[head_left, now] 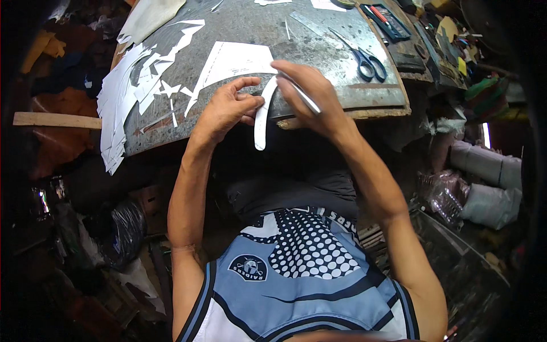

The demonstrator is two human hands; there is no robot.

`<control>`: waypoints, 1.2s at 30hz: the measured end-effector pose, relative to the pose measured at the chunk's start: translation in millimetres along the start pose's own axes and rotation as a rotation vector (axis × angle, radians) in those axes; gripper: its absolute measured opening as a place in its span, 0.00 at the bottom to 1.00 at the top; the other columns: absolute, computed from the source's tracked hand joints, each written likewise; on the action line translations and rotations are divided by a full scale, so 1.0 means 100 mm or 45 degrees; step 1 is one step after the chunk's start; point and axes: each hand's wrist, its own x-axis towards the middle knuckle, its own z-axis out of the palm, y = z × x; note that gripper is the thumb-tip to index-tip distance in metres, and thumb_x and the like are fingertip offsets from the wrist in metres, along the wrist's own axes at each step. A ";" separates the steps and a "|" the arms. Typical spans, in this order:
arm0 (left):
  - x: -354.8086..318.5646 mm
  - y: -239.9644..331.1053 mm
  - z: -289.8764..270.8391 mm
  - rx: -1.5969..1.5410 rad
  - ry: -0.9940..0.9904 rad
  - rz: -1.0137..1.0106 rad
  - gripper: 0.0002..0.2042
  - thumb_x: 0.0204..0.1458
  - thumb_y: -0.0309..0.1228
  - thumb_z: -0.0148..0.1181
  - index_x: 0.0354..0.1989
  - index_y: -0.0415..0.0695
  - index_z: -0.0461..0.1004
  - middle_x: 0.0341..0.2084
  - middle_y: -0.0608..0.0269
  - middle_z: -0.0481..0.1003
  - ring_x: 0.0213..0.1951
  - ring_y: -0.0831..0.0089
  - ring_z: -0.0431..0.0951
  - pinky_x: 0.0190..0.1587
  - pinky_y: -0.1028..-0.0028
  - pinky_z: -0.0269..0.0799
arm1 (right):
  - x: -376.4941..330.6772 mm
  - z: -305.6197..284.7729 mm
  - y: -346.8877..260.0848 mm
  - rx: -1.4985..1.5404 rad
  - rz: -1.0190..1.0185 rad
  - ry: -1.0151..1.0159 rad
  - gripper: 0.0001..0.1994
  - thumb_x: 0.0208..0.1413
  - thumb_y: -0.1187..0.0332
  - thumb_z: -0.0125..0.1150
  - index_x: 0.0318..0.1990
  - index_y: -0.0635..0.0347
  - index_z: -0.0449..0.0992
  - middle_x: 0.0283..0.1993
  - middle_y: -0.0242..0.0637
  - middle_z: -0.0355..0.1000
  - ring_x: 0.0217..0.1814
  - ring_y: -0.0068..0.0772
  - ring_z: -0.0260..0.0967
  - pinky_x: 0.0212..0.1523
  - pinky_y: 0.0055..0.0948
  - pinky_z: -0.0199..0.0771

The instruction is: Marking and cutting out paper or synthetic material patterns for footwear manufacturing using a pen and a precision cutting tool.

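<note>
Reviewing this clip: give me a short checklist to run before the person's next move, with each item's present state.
1. Left hand at the curved white strip: ok, thumb against its edge.
2. Slim silver tool in the right hand: ok, held.
3. Tool's working end: cannot tell, the fingers cover part of it.
4. Strip fully over the table: not ok, its lower end extends past the near edge.
5. Scissors clear of both hands: ok, lying on the table.
6. White scraps clear of the strip: ok, off to the left.
</note>
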 end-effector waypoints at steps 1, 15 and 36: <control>-0.02 -0.01 -0.02 0.005 -0.004 -0.005 0.27 0.56 0.33 0.64 0.61 0.35 0.64 0.32 0.60 0.80 0.31 0.78 0.81 0.35 0.79 0.78 | 0.08 0.10 0.11 -0.021 -0.056 -0.069 0.15 0.61 0.68 0.57 0.55 0.60 0.72 0.41 0.47 0.77 0.44 0.43 0.76 0.49 0.41 0.72; -0.25 0.03 -0.15 0.184 -0.003 0.220 0.26 0.56 0.31 0.64 0.61 0.34 0.65 0.37 0.59 0.77 0.37 0.76 0.78 0.39 0.77 0.77 | 0.18 0.05 0.38 0.208 0.236 -0.056 0.14 0.65 0.66 0.52 0.50 0.64 0.77 0.50 0.53 0.76 0.50 0.52 0.75 0.59 0.45 0.71; 0.62 0.94 -0.22 0.862 -0.100 0.502 0.20 0.56 0.24 0.60 0.58 0.41 0.71 0.33 0.64 0.76 0.36 0.78 0.75 0.40 0.77 0.73 | 0.55 -0.57 0.55 0.164 0.368 -0.503 0.16 0.65 0.57 0.57 0.36 0.64 0.78 0.24 0.42 0.74 0.23 0.38 0.70 0.26 0.40 0.69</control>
